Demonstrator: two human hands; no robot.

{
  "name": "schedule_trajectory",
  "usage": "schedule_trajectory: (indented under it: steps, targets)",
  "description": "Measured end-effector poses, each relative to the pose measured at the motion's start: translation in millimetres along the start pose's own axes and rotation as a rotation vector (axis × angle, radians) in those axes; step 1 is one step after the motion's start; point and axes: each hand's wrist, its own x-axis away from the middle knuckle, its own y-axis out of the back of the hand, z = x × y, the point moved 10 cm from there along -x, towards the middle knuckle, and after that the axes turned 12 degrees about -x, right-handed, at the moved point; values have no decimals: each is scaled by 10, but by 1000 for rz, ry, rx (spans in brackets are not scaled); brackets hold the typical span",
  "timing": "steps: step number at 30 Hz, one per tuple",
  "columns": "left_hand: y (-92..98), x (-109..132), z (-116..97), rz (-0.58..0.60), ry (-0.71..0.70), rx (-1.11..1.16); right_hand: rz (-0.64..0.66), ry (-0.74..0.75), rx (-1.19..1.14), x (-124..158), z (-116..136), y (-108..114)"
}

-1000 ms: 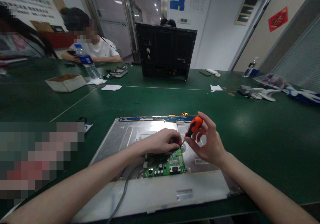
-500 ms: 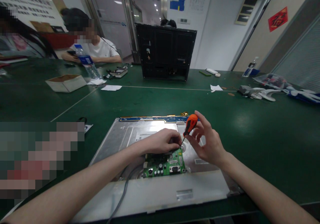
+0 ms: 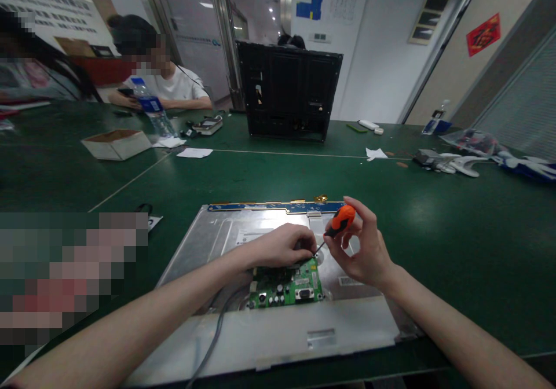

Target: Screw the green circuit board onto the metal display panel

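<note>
My right hand (image 3: 365,244) grips an orange and black screwdriver (image 3: 341,220), fingers round its handle. The shaft slants down and left, its tip at the upper right corner of a green circuit board (image 3: 284,289). Beside that tip are the pinched fingers of my left hand (image 3: 291,244), over the board's top edge; what they hold, if anything, is hidden. Under both hands lies the silver metal back of a display panel (image 3: 208,244), with a blue circuit strip (image 3: 260,206) along its far edge. A grey cable (image 3: 212,342) runs from beside the board toward me.
A black monitor back cover (image 3: 291,91) stands upright beyond the panel. At the far left are an open box (image 3: 116,145), a water bottle (image 3: 153,108) and seated people. Gloves (image 3: 460,163) and a plastic bag (image 3: 473,141) lie on the right of the green table (image 3: 417,215).
The screwdriver's handle has tilted to the right and lower, with its tip staying by the board's corner. My right fingers have shifted slightly right; my left hand has barely moved.
</note>
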Motion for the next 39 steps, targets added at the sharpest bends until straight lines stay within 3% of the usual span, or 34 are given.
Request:
schedule_trajectory:
  steps: [39]
  targets:
    - [17,1,-12,-1,3,-6,37,12,57,-7,6,-34]
